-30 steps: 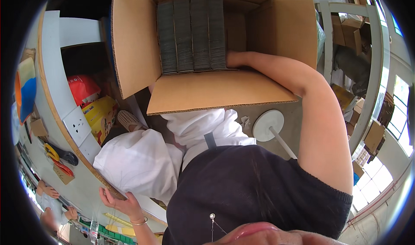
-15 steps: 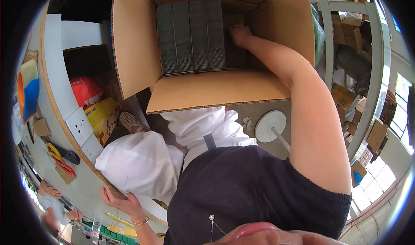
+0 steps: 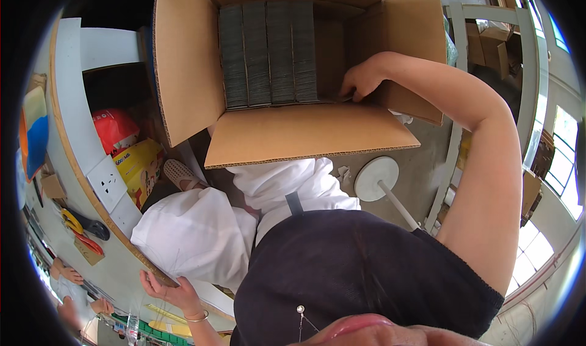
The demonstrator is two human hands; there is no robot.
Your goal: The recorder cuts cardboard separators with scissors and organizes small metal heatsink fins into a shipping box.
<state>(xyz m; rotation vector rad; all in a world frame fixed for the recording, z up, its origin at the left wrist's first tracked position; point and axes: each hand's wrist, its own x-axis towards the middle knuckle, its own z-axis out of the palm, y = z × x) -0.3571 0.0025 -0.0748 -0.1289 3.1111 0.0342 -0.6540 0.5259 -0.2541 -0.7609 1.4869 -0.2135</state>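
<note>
An open cardboard box (image 3: 311, 139) stands before me with its flaps folded out. Tightly packed stacks of thin dark grey sheets (image 3: 268, 56) fill its left part, in upright columns with narrow gaps. My right hand (image 3: 365, 77) reaches into the right part of the box, beside the near inner wall. Its fingers are bent downward and pressed together near a thin greyish edge at the box bottom; what they grip is hidden. At the lower left, my left hand (image 3: 174, 294) grips the wooden edge of the worktable (image 3: 131, 251), fingers on top and thumb at the side.
Scissors (image 3: 91, 225) with dark and yellow handles and a red-handled tool (image 3: 88, 244) lie on the worktable. Red (image 3: 115, 129) and yellow packages (image 3: 139, 166) sit under it. A round white stand (image 3: 376, 178) is on the floor. Another person's hands (image 3: 70, 273) show far left.
My right hand has moved from the far inner area of the box toward its near wall, the elbow swinging outward to the right. The left hand stays on the table edge.
</note>
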